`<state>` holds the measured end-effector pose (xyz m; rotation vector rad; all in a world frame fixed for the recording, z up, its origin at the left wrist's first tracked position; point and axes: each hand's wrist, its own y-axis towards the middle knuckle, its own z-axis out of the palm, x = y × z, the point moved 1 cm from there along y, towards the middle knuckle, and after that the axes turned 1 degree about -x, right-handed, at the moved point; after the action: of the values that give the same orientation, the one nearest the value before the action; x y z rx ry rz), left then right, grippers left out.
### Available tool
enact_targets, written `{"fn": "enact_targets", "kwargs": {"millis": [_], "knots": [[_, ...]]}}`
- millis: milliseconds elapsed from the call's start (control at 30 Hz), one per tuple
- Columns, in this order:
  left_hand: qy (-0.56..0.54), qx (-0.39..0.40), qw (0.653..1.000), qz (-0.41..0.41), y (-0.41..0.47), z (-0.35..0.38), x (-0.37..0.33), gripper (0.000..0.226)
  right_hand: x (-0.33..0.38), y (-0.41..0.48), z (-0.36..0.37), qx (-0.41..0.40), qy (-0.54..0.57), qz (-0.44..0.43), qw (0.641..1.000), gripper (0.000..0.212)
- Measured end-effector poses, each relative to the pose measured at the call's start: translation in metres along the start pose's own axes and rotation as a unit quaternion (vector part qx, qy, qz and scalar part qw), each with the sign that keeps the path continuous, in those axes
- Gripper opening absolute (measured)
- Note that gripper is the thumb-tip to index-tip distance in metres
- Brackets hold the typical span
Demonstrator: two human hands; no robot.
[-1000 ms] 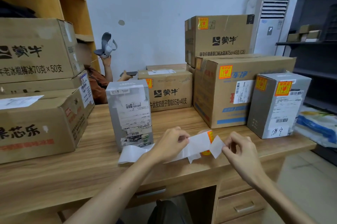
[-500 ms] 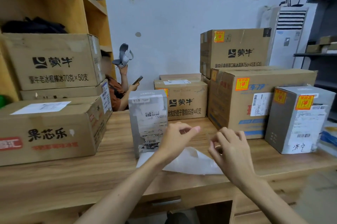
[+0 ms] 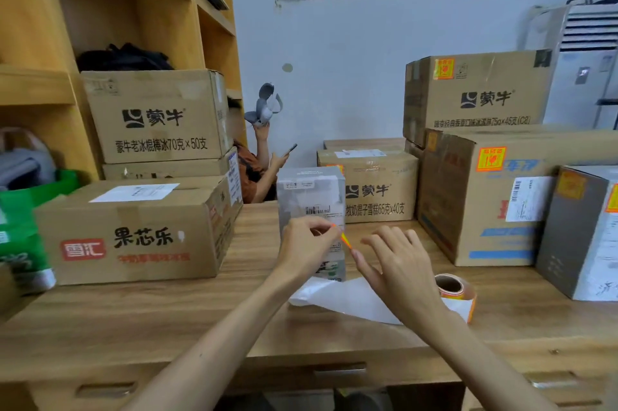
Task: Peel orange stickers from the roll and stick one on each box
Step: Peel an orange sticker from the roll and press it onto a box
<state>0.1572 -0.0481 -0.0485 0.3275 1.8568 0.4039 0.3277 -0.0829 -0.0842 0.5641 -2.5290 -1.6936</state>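
My left hand (image 3: 306, 248) pinches a peeled orange sticker (image 3: 345, 239) in front of a small grey box (image 3: 311, 196) standing upright on the desk. My right hand (image 3: 398, 270) hovers beside the sticker with its fingers spread and loosely bent; whether a fingertip touches the sticker's lower end is unclear. The sticker roll (image 3: 454, 286) lies on the desk to the right, with its white backing strip (image 3: 337, 298) trailing left under my hands. Orange stickers show on the cardboard boxes at right (image 3: 491, 159) and upper right (image 3: 443, 68), and on the grey box at far right (image 3: 572, 184).
Brown cardboard boxes are stacked at left (image 3: 133, 230) on the wooden desk (image 3: 167, 317), in front of wooden shelves (image 3: 100, 9). A person (image 3: 254, 173) sits behind the desk holding a phone and a grey device. A white air conditioner (image 3: 588, 69) stands at back right.
The view has swung left. My hands let go of the backing strip, which now lies on the desk with the roll. My left hand has lifted a peeled orange sticker toward the small grey box.
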Motion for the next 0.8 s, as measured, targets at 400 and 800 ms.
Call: {"fn": "enact_targets", "kwargs": {"millis": [400,800], "knots": [[0.024,0.044,0.997,0.064,0.008,-0.068,-0.015,0.005,0.019,0.060,0.006,0.123,0.489,0.310,0.806,0.012],[0.223,-0.029,0.952,0.206,0.032,-0.098,-0.001,0.012,0.035,0.092,0.034,0.050,0.261,0.138,0.954,0.016]]}}
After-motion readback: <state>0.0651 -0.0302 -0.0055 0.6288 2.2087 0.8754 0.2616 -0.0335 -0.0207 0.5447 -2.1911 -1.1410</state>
